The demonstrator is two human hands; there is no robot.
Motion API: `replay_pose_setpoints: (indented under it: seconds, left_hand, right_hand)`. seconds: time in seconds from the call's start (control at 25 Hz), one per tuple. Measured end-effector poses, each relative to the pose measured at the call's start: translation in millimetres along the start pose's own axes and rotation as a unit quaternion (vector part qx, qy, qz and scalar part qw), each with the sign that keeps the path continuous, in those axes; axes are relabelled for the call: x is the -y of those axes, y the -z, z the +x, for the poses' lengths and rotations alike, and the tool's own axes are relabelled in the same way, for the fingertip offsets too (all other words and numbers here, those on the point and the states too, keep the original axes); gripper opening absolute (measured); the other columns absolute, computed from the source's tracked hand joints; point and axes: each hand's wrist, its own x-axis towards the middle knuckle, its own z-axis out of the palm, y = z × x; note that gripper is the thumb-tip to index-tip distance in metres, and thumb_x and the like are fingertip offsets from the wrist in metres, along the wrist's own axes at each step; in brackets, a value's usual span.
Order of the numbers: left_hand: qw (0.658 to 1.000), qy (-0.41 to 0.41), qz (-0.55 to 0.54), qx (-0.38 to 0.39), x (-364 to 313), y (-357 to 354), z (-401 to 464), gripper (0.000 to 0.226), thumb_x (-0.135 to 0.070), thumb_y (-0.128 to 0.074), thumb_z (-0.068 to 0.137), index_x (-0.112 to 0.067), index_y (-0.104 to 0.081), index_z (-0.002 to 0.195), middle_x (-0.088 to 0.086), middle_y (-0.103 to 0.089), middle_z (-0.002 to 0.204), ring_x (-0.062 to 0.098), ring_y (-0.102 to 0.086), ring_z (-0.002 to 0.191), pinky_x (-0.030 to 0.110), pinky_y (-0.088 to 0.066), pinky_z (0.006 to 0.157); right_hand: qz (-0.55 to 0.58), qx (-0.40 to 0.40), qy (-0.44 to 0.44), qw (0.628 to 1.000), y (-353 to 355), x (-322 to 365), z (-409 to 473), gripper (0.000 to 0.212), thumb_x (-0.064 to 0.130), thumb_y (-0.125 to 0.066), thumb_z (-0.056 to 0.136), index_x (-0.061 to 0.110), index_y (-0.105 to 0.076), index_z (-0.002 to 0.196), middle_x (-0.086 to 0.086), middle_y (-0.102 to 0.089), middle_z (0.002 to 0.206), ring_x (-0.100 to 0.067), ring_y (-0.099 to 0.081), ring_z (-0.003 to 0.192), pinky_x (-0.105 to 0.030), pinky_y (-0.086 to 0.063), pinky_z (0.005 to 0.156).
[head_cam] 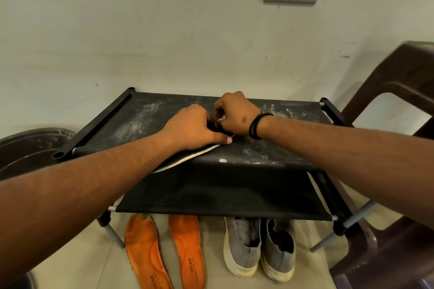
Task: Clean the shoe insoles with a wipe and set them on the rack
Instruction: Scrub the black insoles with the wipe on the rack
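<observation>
Hands [192, 126] [234, 115] pinning flat dark insole [187, 159], dusty fabric rack [131, 119].

A dark insole [187, 159] with a pale edge is laid flat on the dusty black fabric top shelf of the rack [131, 119], its heel end reaching over the front edge; most of it is hidden under a forearm. A small white wipe [221, 119] is seen just above its toe end, largely hidden. Two orange insoles [164, 253] are laid side by side, printed side up, on the floor below the lower shelf.
</observation>
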Motion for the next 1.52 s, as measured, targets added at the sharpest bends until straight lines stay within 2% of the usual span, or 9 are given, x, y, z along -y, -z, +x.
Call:
replay_pose_setpoints:
  seconds: [0.12,0.28,0.44,0.56,0.76,0.92,1.08,1.32,1.52]
  left_hand:
    - [1.0,0.005,0.009,0.005,-2,0,1,0.072,-0.079,-0.072,0.058,-0.008,-0.067,0.066,0.005,-0.053,0.051,0.018,-0.051,0.048,0.039,-0.041,0.049]
    - [1.0,-0.008,0.019,0.015,0,0,3,0.086,-0.092,-0.057,0.048,-0.014,-0.072,0.079,0.012,-0.074,0.084,0.024,-0.07,0.076,0.05,-0.059,0.071]
    - [1.0,-0.012,0.026,0.009,0,2,1,0.076,-0.084,-0.067,0.056,-0.011,-0.075,0.076,0.009,-0.063,0.06,0.017,-0.057,0.052,0.036,-0.047,0.05]
    - [1.0,-0.009,0.021,0.007,-2,3,-1,0.071,-0.082,-0.068,0.057,-0.014,-0.074,0.073,0.007,-0.06,0.057,0.02,-0.055,0.051,0.036,-0.042,0.05]
    - [0.992,-0.026,0.024,0.119,-8,23,2,0.072,-0.071,-0.073,0.07,-0.01,-0.076,0.108,0.01,-0.075,0.097,0.028,-0.071,0.094,0.052,-0.056,0.09]
    - [0.983,-0.036,0.039,0.174,-9,55,-2,0.05,-0.045,-0.079,0.081,-0.015,-0.073,0.121,0.005,-0.075,0.113,0.019,-0.07,0.1,0.044,-0.053,0.098]
    - [0.983,-0.016,0.058,0.171,-10,49,-16,0.074,-0.06,-0.076,0.075,-0.02,-0.062,0.136,-0.006,-0.064,0.128,0.009,-0.06,0.104,0.023,-0.045,0.089]
    - [0.987,-0.018,0.075,0.142,-11,43,-15,0.074,-0.051,-0.077,0.08,-0.02,-0.056,0.143,-0.001,-0.06,0.141,0.016,-0.058,0.124,0.024,-0.043,0.097]
    - [0.992,-0.043,0.057,0.105,1,46,-16,0.065,-0.045,-0.081,0.078,-0.023,-0.062,0.137,-0.004,-0.06,0.133,0.008,-0.052,0.111,0.021,-0.037,0.094]
  right_hand:
    - [-0.024,0.029,-0.013,0.999,14,-13,-1,0.005,0.007,-0.07,0.079,0.009,-0.073,0.082,-0.004,-0.071,0.083,-0.017,-0.065,0.077,-0.025,-0.051,0.066]
    - [-0.038,-0.022,-0.102,0.994,20,-32,6,0.012,0.003,-0.068,0.077,0.015,-0.069,0.073,-0.006,-0.07,0.083,-0.023,-0.065,0.08,-0.027,-0.048,0.065]
    - [0.006,-0.002,-0.045,0.999,7,-8,0,0.01,0.004,-0.067,0.078,0.013,-0.071,0.076,-0.002,-0.071,0.081,-0.016,-0.065,0.076,-0.025,-0.054,0.067]
    - [0.031,0.062,-0.021,0.997,19,-7,-10,0.011,0.004,-0.071,0.077,0.014,-0.071,0.073,0.003,-0.07,0.074,-0.007,-0.063,0.068,-0.016,-0.047,0.057]
    - [-0.064,0.025,-0.071,0.995,31,-39,-9,0.011,0.003,-0.067,0.079,0.013,-0.071,0.077,-0.004,-0.071,0.084,-0.018,-0.064,0.078,-0.021,-0.042,0.059]
    - [-0.095,0.018,-0.04,0.995,26,-45,-8,0.014,0.002,-0.063,0.08,0.011,-0.073,0.083,-0.008,-0.071,0.087,-0.024,-0.065,0.081,-0.029,-0.05,0.068]
    - [-0.054,0.028,-0.022,0.998,27,-39,-15,0.009,0.006,-0.068,0.08,0.012,-0.074,0.082,-0.003,-0.072,0.083,-0.018,-0.066,0.078,-0.027,-0.051,0.067]
    - [0.017,0.063,0.007,0.998,24,-25,-26,0.007,0.007,-0.07,0.081,0.012,-0.075,0.081,0.003,-0.073,0.081,-0.009,-0.068,0.076,-0.021,-0.054,0.068]
    - [-0.037,0.025,-0.03,0.999,25,-31,-18,0.014,0.004,-0.064,0.083,0.011,-0.075,0.086,-0.004,-0.072,0.088,-0.02,-0.067,0.084,-0.024,-0.049,0.07]
